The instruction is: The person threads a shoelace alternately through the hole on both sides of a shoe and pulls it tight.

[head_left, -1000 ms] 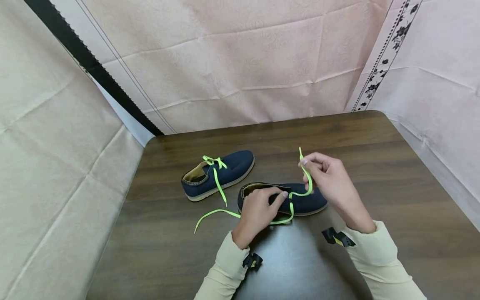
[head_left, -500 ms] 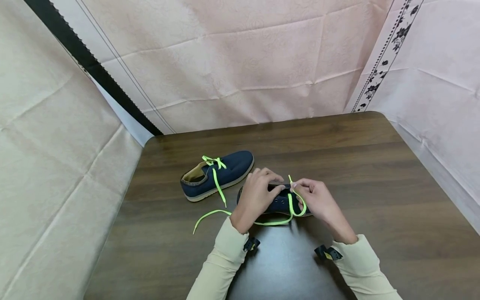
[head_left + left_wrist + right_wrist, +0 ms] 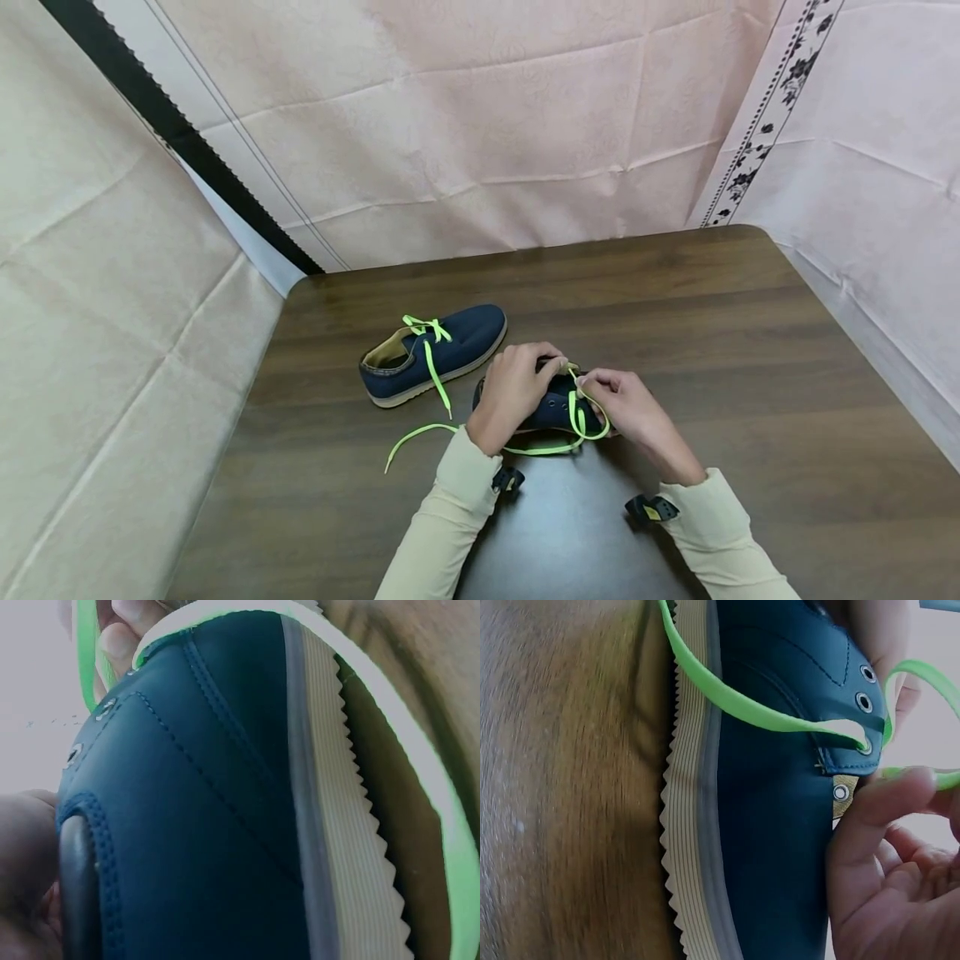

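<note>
On the desk [image 3: 300,500], a laced shoe [image 3: 472,335] is placed beyond the near shoe [image 3: 553,410], which is partly covered by the left hand [image 3: 514,387], whose grip cannot be determined. A green lace [image 3: 761,714] is pinched by the right hand [image 3: 628,411].

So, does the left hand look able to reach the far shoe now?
Probably yes. The far shoe lies just beyond the left hand, and the head view shows nothing standing between them. That hand is at the near shoe, though, so it would likely have to leave it first.
</note>
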Demonstrator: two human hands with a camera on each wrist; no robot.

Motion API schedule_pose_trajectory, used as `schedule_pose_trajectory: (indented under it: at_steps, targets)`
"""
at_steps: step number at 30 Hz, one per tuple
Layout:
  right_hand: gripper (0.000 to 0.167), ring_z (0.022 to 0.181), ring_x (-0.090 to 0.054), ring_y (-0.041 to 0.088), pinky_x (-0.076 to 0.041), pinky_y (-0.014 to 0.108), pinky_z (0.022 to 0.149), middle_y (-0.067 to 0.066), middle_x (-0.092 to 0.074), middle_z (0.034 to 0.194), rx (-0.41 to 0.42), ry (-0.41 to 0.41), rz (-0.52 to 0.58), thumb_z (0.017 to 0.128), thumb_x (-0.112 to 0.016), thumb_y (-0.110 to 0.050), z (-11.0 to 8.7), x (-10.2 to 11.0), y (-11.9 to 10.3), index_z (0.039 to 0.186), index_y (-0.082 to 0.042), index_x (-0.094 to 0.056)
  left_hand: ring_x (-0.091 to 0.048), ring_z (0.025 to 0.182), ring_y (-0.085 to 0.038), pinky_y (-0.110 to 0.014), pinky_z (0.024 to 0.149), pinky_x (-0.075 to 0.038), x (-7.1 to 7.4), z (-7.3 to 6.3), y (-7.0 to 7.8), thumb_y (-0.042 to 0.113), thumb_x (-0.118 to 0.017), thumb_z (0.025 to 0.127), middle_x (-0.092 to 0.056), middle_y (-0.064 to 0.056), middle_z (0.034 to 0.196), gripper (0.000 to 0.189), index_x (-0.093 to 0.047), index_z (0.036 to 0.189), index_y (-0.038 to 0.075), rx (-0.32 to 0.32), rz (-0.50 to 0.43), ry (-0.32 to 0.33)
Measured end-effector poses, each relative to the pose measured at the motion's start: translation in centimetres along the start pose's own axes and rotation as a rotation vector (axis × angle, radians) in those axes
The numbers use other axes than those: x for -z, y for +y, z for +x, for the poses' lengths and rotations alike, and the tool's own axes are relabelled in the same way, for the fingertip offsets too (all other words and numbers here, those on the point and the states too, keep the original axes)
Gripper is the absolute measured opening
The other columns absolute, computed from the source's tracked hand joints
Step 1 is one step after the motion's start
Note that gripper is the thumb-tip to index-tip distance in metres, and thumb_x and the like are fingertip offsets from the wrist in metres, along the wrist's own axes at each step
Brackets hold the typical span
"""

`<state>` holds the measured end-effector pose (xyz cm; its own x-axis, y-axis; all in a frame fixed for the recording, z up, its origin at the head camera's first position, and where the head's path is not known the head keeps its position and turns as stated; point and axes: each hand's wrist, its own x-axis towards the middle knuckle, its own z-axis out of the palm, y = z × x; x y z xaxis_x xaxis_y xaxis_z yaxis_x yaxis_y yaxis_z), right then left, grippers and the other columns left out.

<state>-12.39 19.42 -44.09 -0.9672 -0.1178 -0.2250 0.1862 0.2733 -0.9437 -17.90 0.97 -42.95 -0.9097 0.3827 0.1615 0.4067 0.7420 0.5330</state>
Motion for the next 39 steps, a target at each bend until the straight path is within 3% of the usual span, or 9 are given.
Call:
schedule_pose_trajectory:
  at_steps: [5, 12, 20, 24, 28, 30, 34, 36, 39]
  targets:
    - [0.027, 0.060, -0.048, 0.014, -0.048, 0.034, 0.049, 0.000, -0.050, 0.070, -0.020, -0.003, -0.014, 0.110, -0.055, -0.021, 0.0, 0.1, -0.1, 0.110, 0.001, -0.069, -0.064, 0.070, -0.010, -0.023, 0.058, -0.045, -0.2, 0.5, 0.0, 0.033, -0.069, 0.105, -0.079, 0.005, 0.101, 0.018, -0.083, 0.109, 0.022, 0.022, 0.016, 0.014]
    - [0.025, 0.057, -0.048, 0.012, -0.047, 0.028, 0.048, 0.000, -0.050, 0.068, -0.046, 0.019, 0.018, 0.109, -0.055, -0.020, 0.5, 0.2, -0.1, 0.098, 0.000, -0.067, -0.059, 0.062, -0.010, -0.024, 0.055, -0.043, -0.2, 0.9, 0.1, 0.032, -0.069, 0.105, -0.080, 0.004, 0.101, 0.019, -0.083, 0.110, 0.021, 0.029, 0.004, 0.014]
    - [0.027, 0.053, -0.046, 0.013, -0.047, 0.029, 0.047, 0.000, -0.050, 0.067, -0.066, 0.023, 0.002, 0.111, -0.055, -0.023, 0.8, 0.3, -0.4, 0.105, 0.000, -0.069, -0.051, 0.054, -0.008, -0.025, 0.051, -0.037, -0.1, 1.0, 0.1, 0.033, -0.068, 0.105, -0.080, 0.003, 0.102, 0.020, -0.083, 0.111, 0.021, 0.031, -0.012, 0.001]
    - [0.026, 0.047, -0.043, 0.012, -0.043, 0.028, 0.044, 0.000, -0.050, 0.065, -0.042, 0.027, -0.015, 0.110, -0.056, -0.022, 1.1, 0.3, -0.3, 0.105, 0.000, -0.070, -0.049, 0.051, -0.011, -0.026, 0.051, -0.037, 0.2, 1.1, -0.1, 0.033, -0.069, 0.105, -0.080, 0.003, 0.100, 0.020, -0.083, 0.111, 0.020, 0.026, -0.081, -0.012]
    - [0.028, 0.041, -0.039, 0.011, -0.038, 0.026, 0.042, 0.001, -0.049, 0.063, -0.037, 0.024, -0.044, 0.111, -0.055, -0.022, 1.3, 0.0, 0.0, 0.098, -0.001, -0.069, -0.051, 0.055, -0.012, -0.026, 0.057, -0.041, 0.6, 1.1, -0.4, 0.035, -0.068, 0.105, -0.079, 0.002, 0.098, 0.024, -0.084, 0.110, 0.017, 0.040, -0.188, -0.079]
    - [0.028, 0.040, -0.037, 0.010, -0.036, 0.026, 0.042, 0.000, -0.049, 0.062, -0.038, 0.027, -0.055, 0.111, -0.055, -0.022, 1.4, -0.2, 0.1, 0.097, -0.002, -0.070, -0.051, 0.058, -0.011, -0.027, 0.061, -0.042, 0.9, 1.1, -0.6, 0.036, -0.067, 0.106, -0.076, 0.002, 0.090, 0.027, -0.084, 0.108, 0.017, 0.062, -0.222, -0.133]
    - [0.026, 0.041, -0.035, 0.009, -0.034, 0.025, 0.042, -0.002, -0.048, 0.060, -0.025, 0.054, -0.080, 0.111, -0.056, -0.019, 1.4, -0.7, 0.4, 0.104, -0.001, -0.073, -0.040, 0.052, -0.013, -0.028, 0.058, -0.036, 1.6, 1.7, -0.8, 0.039, -0.062, 0.108, -0.052, 0.003, 0.063, 0.032, -0.083, 0.108, 0.016, 0.107, -0.235, -0.265]
    - [0.025, 0.042, -0.036, 0.009, -0.034, 0.025, 0.042, -0.003, -0.047, 0.059, -0.017, 0.077, -0.099, 0.111, -0.057, -0.018, 1.4, -0.8, 0.4, 0.106, -0.001, -0.074, -0.032, 0.049, -0.013, -0.029, 0.054, -0.032, 1.8, 2.1, -0.8, 0.037, -0.061, 0.109, -0.039, 0.003, 0.058, 0.032, -0.083, 0.107, 0.015, 0.126, -0.241, -0.322]
    - [0.024, 0.044, -0.039, 0.009, -0.034, 0.025, 0.045, -0.005, -0.046, 0.059, 0.004, 0.115, -0.153, 0.109, -0.059, -0.017, 1.5, -0.8, 0.4, 0.104, -0.001, -0.075, -0.033, 0.050, -0.013, -0.028, 0.055, -0.033, 2.0, 2.6, -0.5, 0.035, -0.063, 0.108, -0.045, 0.003, 0.060, 0.031, -0.084, 0.105, 0.013, 0.145, -0.264, -0.374]
